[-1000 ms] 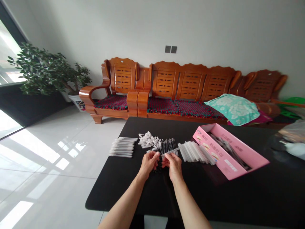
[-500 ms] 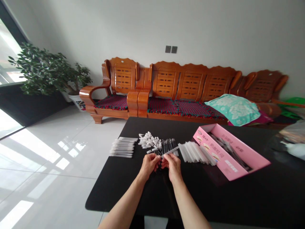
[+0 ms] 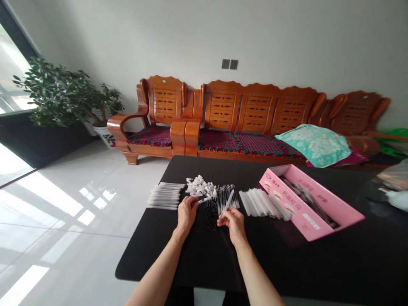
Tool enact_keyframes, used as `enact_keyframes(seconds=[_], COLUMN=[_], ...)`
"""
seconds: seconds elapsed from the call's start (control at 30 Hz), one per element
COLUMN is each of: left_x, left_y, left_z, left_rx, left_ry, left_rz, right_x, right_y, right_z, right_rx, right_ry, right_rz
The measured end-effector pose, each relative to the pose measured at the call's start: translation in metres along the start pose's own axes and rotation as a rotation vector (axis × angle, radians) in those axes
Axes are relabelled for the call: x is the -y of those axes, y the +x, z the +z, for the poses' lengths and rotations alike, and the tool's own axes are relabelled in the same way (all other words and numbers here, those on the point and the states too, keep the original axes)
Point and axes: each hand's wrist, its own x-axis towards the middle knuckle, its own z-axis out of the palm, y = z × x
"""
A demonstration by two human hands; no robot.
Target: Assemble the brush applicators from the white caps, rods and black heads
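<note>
The right hand (image 3: pixel 234 222) had its thumb and fingers closed around the lower end of a slim whitish tube (image 3: pixel 228 199), which slanted upward in front of a row of dark, thin rods (image 3: pixel 222 196). The left hand (image 3: pixel 186 213) was partly curled, its fingertips at the near edge of a heap of short white caps (image 3: pixel 200 186); whether it had hold of one could not be told. Between the two hands lay a pile of small black pieces (image 3: pixel 210 217) on the black table (image 3: pixel 204 263). A row of whitish pens (image 3: pixel 164 196) lay side by side just beyond the left hand, to its left. On the other side, more whitish tubes (image 3: pixel 263 203) lay close together, reaching toward an open pink box (image 3: pixel 287 203) with dark, slender items (image 3: pixel 306 200) inside. Behind the table stood wooden seats (image 3: pixel 223 104).
</note>
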Motion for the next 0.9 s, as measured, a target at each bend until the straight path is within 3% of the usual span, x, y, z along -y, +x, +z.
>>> enact_keyframes(seconds=[0.13, 0.23, 0.33, 0.47, 0.57, 0.9], left_x=[0.000, 0.002, 0.004, 0.004, 0.000, -0.011], left_y=[0.002, 0.003, 0.004, 0.004, 0.002, 0.005], left_z=[0.009, 0.012, 0.010, 0.005, 0.001, -0.005], left_rx=[0.089, 0.089, 0.082, 0.120, 0.114, 0.108], left_ry=[0.232, 0.287, 0.113, -0.389, -0.646, -0.740], left_rz=[0.072, 0.081, 0.017, -0.242, -0.329, -0.360], right_x=[0.001, 0.003, 0.004, 0.005, 0.005, 0.003], right_y=[0.000, -0.002, -0.004, -0.006, -0.007, -0.007], right_z=[0.001, 0.000, -0.001, -0.001, 0.000, -0.001], right_rx=[0.017, 0.055, 0.083, 0.110, 0.129, 0.172], right_ry=[-0.041, -0.049, -0.042, -0.072, -0.118, -0.186], right_rz=[0.013, 0.033, 0.044, 0.040, 0.049, 0.065])
